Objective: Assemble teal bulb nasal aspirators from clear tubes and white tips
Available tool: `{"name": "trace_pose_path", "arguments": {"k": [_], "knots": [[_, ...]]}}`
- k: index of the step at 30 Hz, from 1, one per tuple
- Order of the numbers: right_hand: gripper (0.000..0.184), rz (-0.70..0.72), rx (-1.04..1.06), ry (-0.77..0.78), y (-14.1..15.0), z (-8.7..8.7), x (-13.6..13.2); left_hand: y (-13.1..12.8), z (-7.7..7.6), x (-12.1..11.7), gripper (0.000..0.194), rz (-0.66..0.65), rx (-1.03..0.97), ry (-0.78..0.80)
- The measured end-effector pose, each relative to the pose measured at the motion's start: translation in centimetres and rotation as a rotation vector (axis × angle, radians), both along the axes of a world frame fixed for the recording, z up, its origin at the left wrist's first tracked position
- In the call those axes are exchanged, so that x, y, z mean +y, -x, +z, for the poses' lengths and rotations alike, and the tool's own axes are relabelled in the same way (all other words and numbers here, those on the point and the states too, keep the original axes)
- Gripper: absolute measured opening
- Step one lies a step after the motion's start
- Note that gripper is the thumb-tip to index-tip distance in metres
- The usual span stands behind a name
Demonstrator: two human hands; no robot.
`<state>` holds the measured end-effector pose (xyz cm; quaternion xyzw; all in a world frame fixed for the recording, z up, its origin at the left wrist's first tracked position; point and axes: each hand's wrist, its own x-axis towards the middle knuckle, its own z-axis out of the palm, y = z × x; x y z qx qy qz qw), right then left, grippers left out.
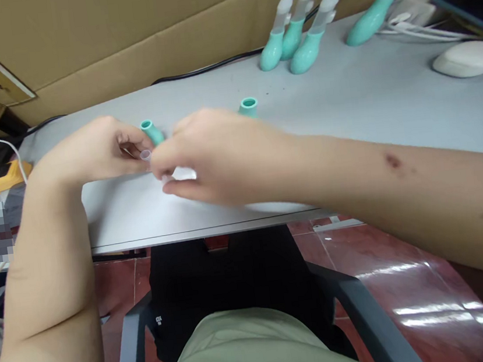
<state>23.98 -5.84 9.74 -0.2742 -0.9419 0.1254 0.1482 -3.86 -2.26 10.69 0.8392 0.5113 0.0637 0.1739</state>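
Note:
My left hand (107,147) is closed around a small clear plastic tube (145,155), its round open end showing beside the fingertips. Right against it, my right hand (212,155) is pinched, slightly blurred, on a small translucent piece (166,181) mostly hidden by the fingers. Just behind my left fingertips is a teal rubber bulb (153,133) with an open neck. Another open-necked teal bulb (249,108) stands beyond my right hand, its lower part covered by that hand.
Three teal bulb nasal aspirators (307,52) with clear tubes and white tips stand at the back of the grey table (368,101). A fourth aspirator (369,21) is farther right, near white cables and a white mouse (470,57). Cardboard (139,29) lines the back edge.

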Motion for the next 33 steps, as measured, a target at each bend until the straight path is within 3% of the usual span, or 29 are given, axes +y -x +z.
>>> {"name": "trace_pose_path", "arguments": {"k": [3,7,10,13,15,17,18,19,20,21,23,26,30,33], "knots": [[0.035,0.047,-0.301,-0.122,2.0,0.7,-1.1,-0.3,0.4,-0.5,0.042,0.039,-0.058,-0.009],[0.041,0.054,-0.415,-0.143,3.6,1.0,-1.2,-0.4,0.8,-1.1,0.048,0.078,-0.185,-0.054],[0.04,0.052,-0.417,-0.173,3.8,0.8,-1.0,-0.2,0.8,-1.4,0.042,0.086,-0.294,-0.083],[0.027,0.047,-0.342,-0.186,3.3,0.6,-0.5,0.3,0.2,-0.9,0.027,0.02,-0.428,-0.136],[0.017,0.003,-0.256,-0.154,2.4,0.7,0.0,1.0,-0.5,0.1,0.027,-0.062,-0.518,-0.206],[0.017,-0.089,-0.101,-0.086,1.3,0.9,0.7,1.6,-1.4,1.3,0.042,-0.189,-0.579,-0.283],[0.019,-0.123,0.01,-0.049,0.7,1.0,1.1,1.8,-1.9,1.9,0.063,-0.321,-0.611,-0.328],[0.018,-0.147,0.136,-0.008,0.2,0.9,1.5,1.8,-2.3,2.4,0.078,-0.372,-0.638,-0.333],[0.016,-0.17,0.251,0.021,-0.2,0.7,1.9,1.7,-2.8,2.8,0.082,-0.334,-0.685,-0.355],[0.015,-0.176,0.339,0.034,-0.6,0.5,2.3,1.5,-3.2,3.0,0.072,-0.237,-0.731,-0.369],[0.012,-0.165,0.466,0.063,-0.9,-0.3,3.0,1.0,-3.8,3.5,0.075,-0.284,-0.843,-0.344],[0.01,-0.138,0.537,0.1,-0.8,-1.3,3.9,0.6,-4.7,4.9,0.093,-0.432,-0.915,-0.3],[0.012,-0.173,0.535,0.153,-0.7,-1.3,4.4,1.3,-5.8,7.7,0.104,-0.578,-0.857,-0.372],[0.039,-0.236,0.472,0.207,-0.6,-0.9,3.9,1.5,-6.6,8.7,0.113,-0.654,-0.905,-0.467]]}}
